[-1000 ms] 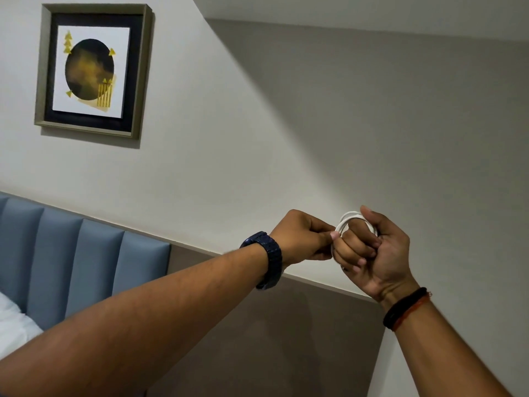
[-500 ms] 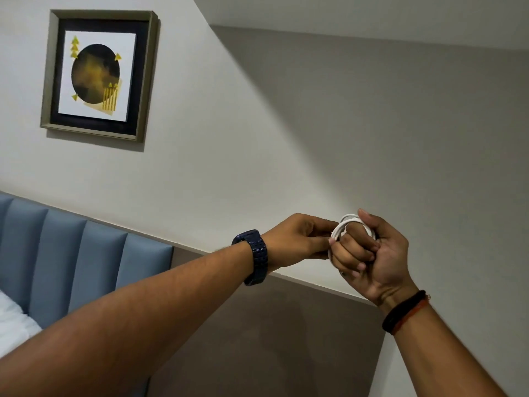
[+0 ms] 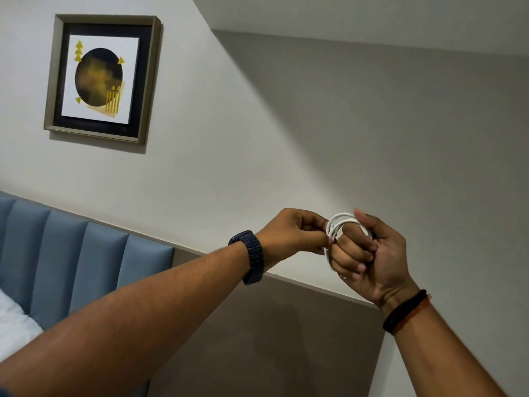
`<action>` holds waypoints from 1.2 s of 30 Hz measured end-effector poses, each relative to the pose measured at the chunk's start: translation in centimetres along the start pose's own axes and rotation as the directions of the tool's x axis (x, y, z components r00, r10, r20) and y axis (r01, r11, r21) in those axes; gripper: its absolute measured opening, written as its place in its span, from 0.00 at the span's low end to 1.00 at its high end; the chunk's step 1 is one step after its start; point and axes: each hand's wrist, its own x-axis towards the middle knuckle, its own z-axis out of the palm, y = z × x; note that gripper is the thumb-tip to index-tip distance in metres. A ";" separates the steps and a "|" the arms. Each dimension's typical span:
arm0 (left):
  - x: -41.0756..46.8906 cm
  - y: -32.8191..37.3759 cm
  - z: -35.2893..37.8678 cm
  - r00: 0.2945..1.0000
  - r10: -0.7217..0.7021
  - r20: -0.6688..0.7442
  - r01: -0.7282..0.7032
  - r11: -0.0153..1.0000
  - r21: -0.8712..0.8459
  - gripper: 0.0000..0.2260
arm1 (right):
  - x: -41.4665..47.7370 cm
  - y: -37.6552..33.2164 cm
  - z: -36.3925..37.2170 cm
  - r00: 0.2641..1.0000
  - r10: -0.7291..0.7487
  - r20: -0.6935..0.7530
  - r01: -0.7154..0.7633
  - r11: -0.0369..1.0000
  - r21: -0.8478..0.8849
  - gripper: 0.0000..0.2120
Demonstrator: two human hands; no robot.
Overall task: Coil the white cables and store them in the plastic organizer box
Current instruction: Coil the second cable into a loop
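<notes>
A white cable (image 3: 337, 224) is wound in small loops around the curled fingers of my right hand (image 3: 369, 259), which is closed on the coil. My left hand (image 3: 292, 230), wearing a dark blue watch, pinches the cable at the coil's left side with thumb and fingertips. Both hands are raised in front of the wall at arm's length, touching each other. The cable's ends are hidden inside the hands. No plastic organizer box is in view.
A framed picture (image 3: 103, 78) hangs on the wall at upper left. A blue padded headboard (image 3: 71, 253) and white bedding (image 3: 14, 325) lie at lower left. A grey wall panel (image 3: 272, 339) runs below the hands.
My left hand's fingers have shifted slightly along the coil, and the loops show a little more above the right fingers. Both hands stay in about the same place.
</notes>
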 end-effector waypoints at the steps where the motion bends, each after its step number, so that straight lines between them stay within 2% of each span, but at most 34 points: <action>1: 0.0 0.0 -0.1 1.000 0.010 -0.027 -0.009 1.000 0.018 0.09 | -0.1 -0.1 -0.1 1.000 0.005 -0.018 -0.005 1.000 -0.011 0.24; 11: 0.3 -0.3 0.3 0.987 0.052 -0.153 -0.037 0.994 0.100 0.07 | -0.1 0.0 -0.4 0.993 0.025 -0.114 -0.030 0.999 -0.043 0.26; 18: 0.2 -0.4 0.5 1.000 -0.030 -0.002 0.029 0.993 -0.118 0.08 | -0.3 0.3 -0.8 0.991 0.000 -0.135 -0.005 0.999 -0.036 0.26; 21: 0.2 -0.2 0.6 1.000 -0.007 0.001 0.007 0.998 -0.067 0.09 | -0.4 0.4 -0.8 0.990 -0.007 -0.139 0.001 0.999 -0.046 0.27; 26: 0.4 -0.1 0.5 0.996 0.027 -0.083 -0.021 0.997 0.077 0.07 | -0.3 0.2 -0.6 0.984 0.014 -0.177 -0.028 0.997 -0.076 0.28; 31: 0.3 -0.6 0.3 0.992 0.065 -0.113 -0.048 0.988 0.149 0.06 | -0.6 0.1 -0.7 0.962 -0.018 -0.274 -0.063 0.957 -0.284 0.25; 36: 0.6 -1.2 -0.4 0.980 0.079 -0.183 -0.047 0.983 0.176 0.05 | -0.5 0.7 -1.0 0.902 -0.143 -0.408 -0.103 0.845 -0.525 0.22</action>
